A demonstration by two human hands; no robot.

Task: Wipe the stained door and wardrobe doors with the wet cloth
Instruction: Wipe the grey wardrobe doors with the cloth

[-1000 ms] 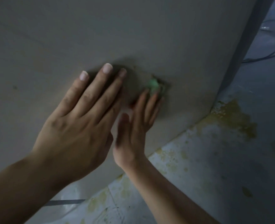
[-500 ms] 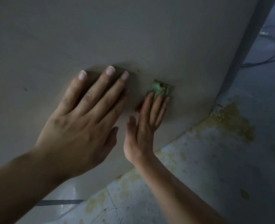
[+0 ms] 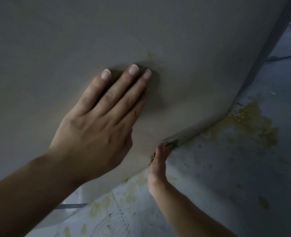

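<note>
Two hands at the door's bottom edge

Left hand (image 3: 96,127) lies flat and spread on the pale door (image 3: 175,40), fingers straight, holding nothing. Right hand (image 3: 159,159) is at the door's bottom edge, near its lower right corner, fingers pressed around a green cloth (image 3: 175,144) of which only a scrap shows beyond the fingertips. Yellowish stains mark the floor (image 3: 244,168) below.

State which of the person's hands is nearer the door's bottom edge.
Right. The right hand is at the door's bottom edge, holding the green cloth; the left hand lies flat higher on the panel.
</note>
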